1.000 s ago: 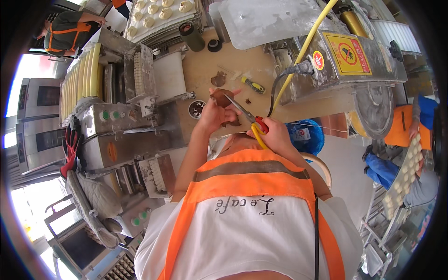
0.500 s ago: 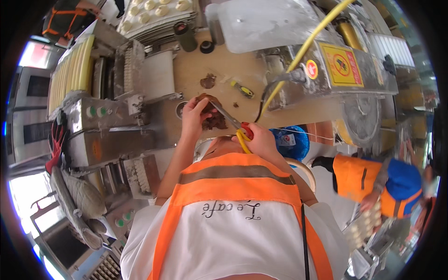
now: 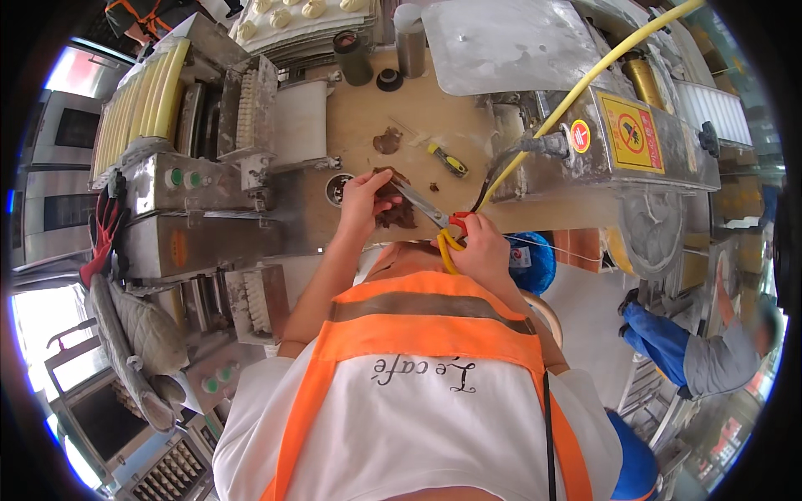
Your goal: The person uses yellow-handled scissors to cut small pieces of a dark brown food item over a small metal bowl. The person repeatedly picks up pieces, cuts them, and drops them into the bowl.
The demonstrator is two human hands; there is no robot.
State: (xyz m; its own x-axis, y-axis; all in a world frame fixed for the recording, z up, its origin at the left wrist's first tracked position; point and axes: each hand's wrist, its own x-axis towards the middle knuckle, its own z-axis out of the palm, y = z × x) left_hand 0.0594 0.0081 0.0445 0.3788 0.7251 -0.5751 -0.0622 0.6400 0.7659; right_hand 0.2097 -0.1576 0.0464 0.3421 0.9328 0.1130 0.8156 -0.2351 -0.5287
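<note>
My left hand (image 3: 361, 203) is closed on a thin, dark brown, ragged-edged piece (image 3: 399, 216), whose material I cannot make out. Part of it hangs below the fingers. Closed around the red and yellow handles of a pair of scissors (image 3: 433, 215) is my right hand (image 3: 486, 249). The metal blades point up and left to the brown piece, and their tips lie against it near my left fingers. Beyond my hands, a flat brown scrap (image 3: 387, 140) lies on the tan worktop (image 3: 359, 113). Left of my left hand stands a small round container (image 3: 337, 190) with dark bits inside.
A yellow and black utility knife (image 3: 448, 159) lies on the worktop. Behind it stand a dark green flask (image 3: 352, 58) and a metal bottle (image 3: 409, 42). Machines flank the worktop; a yellow hose (image 3: 576, 96) crosses the right one. A person (image 3: 702, 355) is at the right.
The scissors and my hands keep nearly the same pose, while the whole view has shifted slightly. At the right, a person in orange and blue has left that spot, and one in grey shows.
</note>
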